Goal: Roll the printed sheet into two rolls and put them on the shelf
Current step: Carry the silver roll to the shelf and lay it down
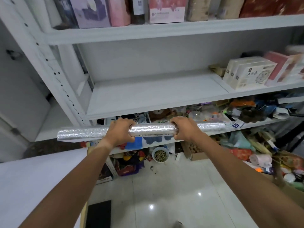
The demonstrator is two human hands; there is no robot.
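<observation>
**Both hands hold a silver roll level before the shelf**

The left hand (119,131) and the right hand (184,128) each wrap their fingers round one long silver roll (153,129), gripping it from above with the knuckles toward the camera. The hands sit apart on the middle part of the roll, and a bare stretch of it shows between them. The roll lies nearly level, with its left end slightly lower, and sticks out past both hands, farther on the left. At the left end a loose edge of the sheet hangs a little below the tube.

The roll is in the air, in front of the shelf (156,94) and just below that board's front edge, touching nothing but the hands. The left and middle of the board are bare; cream boxes (246,73) stand at its right end beside a pink box (279,68). The board above carries upright boxes and a dark bottle (138,9). The lower boards are crowded with mixed, colourful goods. A bowl (160,154) of small pellets sits on the floor below the roll, by a cardboard box (195,152). A white surface (32,186) fills the lower left corner.
</observation>
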